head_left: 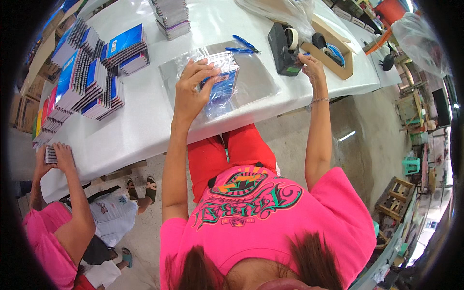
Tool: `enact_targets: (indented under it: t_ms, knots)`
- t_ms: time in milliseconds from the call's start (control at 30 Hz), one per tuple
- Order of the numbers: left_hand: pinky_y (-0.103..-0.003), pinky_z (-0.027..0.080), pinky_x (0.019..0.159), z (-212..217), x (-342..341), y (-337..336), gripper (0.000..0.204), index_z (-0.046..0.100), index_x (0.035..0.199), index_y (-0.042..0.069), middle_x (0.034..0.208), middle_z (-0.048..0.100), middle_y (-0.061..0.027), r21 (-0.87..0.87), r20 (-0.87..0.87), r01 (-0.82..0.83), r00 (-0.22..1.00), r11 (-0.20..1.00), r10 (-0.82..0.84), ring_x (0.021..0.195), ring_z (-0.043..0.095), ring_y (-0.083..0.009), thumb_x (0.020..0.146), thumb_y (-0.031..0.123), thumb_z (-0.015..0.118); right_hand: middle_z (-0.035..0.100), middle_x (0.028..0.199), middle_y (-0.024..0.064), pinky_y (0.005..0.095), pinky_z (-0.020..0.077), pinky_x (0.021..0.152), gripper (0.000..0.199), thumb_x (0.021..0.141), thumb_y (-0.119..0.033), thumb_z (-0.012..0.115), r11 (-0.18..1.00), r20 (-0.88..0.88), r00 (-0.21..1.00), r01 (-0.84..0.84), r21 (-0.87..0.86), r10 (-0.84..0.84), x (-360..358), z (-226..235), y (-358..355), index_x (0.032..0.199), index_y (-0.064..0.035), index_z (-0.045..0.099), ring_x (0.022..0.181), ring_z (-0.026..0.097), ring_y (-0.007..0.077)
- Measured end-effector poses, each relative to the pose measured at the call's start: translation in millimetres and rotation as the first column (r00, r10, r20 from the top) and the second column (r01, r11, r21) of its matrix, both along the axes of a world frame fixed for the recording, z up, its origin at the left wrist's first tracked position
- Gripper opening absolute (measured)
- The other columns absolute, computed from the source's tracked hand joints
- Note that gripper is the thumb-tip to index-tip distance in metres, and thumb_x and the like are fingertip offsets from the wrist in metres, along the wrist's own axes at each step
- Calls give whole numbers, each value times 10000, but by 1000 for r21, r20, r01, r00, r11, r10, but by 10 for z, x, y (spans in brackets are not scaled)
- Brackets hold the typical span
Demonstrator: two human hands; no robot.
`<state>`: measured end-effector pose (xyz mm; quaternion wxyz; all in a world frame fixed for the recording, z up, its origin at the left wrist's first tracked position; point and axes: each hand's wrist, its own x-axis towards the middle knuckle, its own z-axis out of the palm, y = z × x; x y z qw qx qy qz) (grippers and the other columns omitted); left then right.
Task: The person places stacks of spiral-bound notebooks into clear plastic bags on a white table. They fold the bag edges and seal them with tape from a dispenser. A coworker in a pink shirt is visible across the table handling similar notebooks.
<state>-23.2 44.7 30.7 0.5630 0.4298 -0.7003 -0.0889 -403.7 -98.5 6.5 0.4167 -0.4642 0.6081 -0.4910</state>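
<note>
My left hand (194, 87) lies over a small blue-covered notebook (225, 88) in clear plastic, its fingers and thumb curved around the cover. Under it, flat clear plastic sheets (258, 87) spread across the white-covered table (145, 104). To the right, my right hand (314, 68) is beside a black tape dispenser (279, 48) carrying a pale tape roll. Its fingertips are pinched together near the dispenser's edge; what they hold, if anything, is too small to tell. Blue-handled nippers (245, 44) rest at the far edge of the sheets.
Stacks of spiral notebooks (72, 79) fill the table's left side, with another stack (171, 19) at the back. An open cardboard box (340, 70) holding tape rolls stands behind my right hand. At the lower left, a co-worker's hands (55, 157) hold a spiral-bound stack.
</note>
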Motion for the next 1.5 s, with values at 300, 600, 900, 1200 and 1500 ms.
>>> enact_targets:
  t_ms: [300, 600, 900, 1200, 1500]
  knots:
    - [-454, 346, 1088, -9, 10, -4, 176, 737, 929, 106, 973, 686, -61, -14, -2, -13, 1000, 1000, 13, 1081, 614, -252, 770, 33, 718, 625, 763, 14, 238, 479, 660, 170, 908, -218, 667, 995, 350, 936, 71, -65, -44, 259, -22, 484, 885, -63, 601, 694, 571, 101]
    - [-453, 343, 1091, -13, -47, -44, 201, 735, 940, 102, 987, 682, -62, -21, -11, 14, 1000, 1000, -14, 1095, 613, -249, 762, 11, 718, 611, 736, 42, 241, 484, 534, 202, 906, -179, 635, 975, -255, 941, 221, -37, -223, -96, -524, 821, 912, 20, 603, 581, 567, 96]
    - [-464, 347, 1088, -44, 2, -16, 195, 723, 937, 100, 989, 671, -62, -31, 13, -1, 1000, 1000, 1, 1096, 605, -257, 763, 13, 711, 589, 702, -2, 189, 393, 491, 294, 927, -324, 643, 954, 242, 922, -292, -73, 301, 1913, 691, 1486, 823, -55, 591, 526, 492, 55]
    - [-463, 351, 1086, -45, 24, -23, 232, 711, 982, 109, 999, 664, -62, -38, 32, 5, 999, 999, -3, 1099, 597, -267, 770, 17, 697, 581, 584, 23, 199, 372, 397, 291, 873, -237, 708, 968, 21, 976, -213, -132, 217, 2305, 562, 1435, 730, -33, 558, 459, 501, 52]
    - [-457, 378, 1067, -5, 91, 1, 501, 576, 1314, 232, 1139, 568, -63, -131, 406, -2, 912, 991, 56, 1108, 548, -261, 836, 98, 640, 561, 577, 19, 198, 377, 413, 283, 885, -203, 697, 968, 212, 955, -172, -181, 209, 2310, 285, 1518, 715, -44, 534, 471, 510, 50]
